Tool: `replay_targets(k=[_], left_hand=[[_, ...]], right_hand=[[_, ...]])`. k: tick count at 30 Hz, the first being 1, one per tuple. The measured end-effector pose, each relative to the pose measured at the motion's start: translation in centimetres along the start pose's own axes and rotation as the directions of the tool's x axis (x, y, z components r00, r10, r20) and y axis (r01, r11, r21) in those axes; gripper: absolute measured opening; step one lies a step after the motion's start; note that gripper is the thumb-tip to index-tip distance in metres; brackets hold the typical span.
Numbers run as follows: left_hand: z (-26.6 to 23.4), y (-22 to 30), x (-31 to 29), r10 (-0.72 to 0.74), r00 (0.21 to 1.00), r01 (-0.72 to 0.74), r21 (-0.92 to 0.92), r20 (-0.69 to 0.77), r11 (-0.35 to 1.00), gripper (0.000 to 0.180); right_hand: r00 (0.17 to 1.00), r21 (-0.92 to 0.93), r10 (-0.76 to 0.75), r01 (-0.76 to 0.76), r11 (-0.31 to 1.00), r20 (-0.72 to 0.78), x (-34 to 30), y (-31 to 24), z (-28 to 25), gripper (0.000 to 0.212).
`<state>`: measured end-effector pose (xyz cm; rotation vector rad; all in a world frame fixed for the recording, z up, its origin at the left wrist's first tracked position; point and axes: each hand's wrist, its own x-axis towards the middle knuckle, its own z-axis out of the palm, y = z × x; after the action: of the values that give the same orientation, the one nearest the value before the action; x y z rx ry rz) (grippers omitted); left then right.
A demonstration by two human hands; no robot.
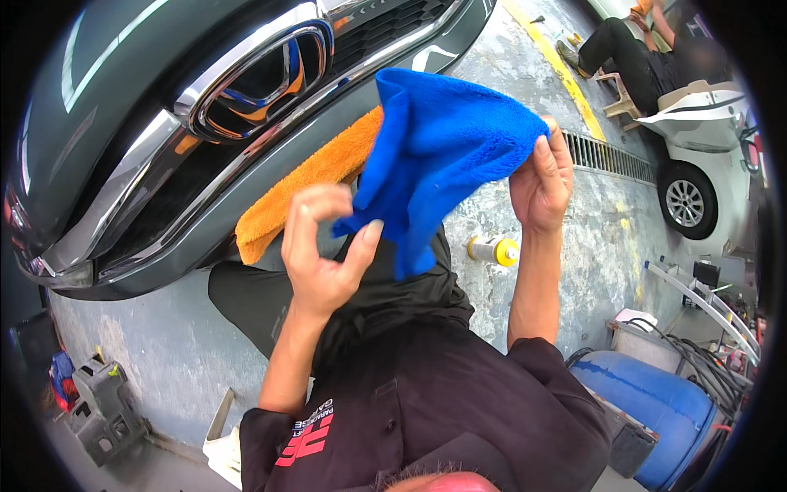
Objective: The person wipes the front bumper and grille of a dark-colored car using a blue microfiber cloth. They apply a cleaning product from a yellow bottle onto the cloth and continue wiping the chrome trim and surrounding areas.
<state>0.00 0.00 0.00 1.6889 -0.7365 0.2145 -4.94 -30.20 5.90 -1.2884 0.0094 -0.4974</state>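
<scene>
A blue microfiber cloth [451,135] hangs loosely in the air in front of the car's bumper. My right hand [543,182] pinches its right corner between thumb and fingers. Beside the cloth's lower left edge is my left hand [321,261], its fingers curled but apart from the thumb, with nothing visible between them. Its fingertips are slightly blurred. An orange microfiber cloth [307,180] lies along the bumper behind both hands, and the blue cloth covers part of it.
A dark grey car front [106,107] with a chrome grille fills the upper left. On the floor stands a yellow-capped bottle [494,250]. A blue drum [648,402] and hoses are at lower right. Another person [656,57] sits near a white car [713,156].
</scene>
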Motion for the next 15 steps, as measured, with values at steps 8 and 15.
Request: replay_targets(k=[8, 15], left_hand=[[4.6, 0.1, 4.6, -0.31, 0.95, 0.306, 0.082, 0.045, 0.949, 0.081], [3.7, -1.0, 4.0, -0.488, 0.767, 0.641, -0.47, 0.416, 0.607, 0.025]], right_hand=[[0.995, 0.277, 0.048, -0.021, 0.961, -0.092, 1.5, -0.3, 2.7, 0.025], [0.956, 0.511, 0.292, -0.245, 0.824, -0.012, 1.8, 2.7, -1.0, 0.045]])
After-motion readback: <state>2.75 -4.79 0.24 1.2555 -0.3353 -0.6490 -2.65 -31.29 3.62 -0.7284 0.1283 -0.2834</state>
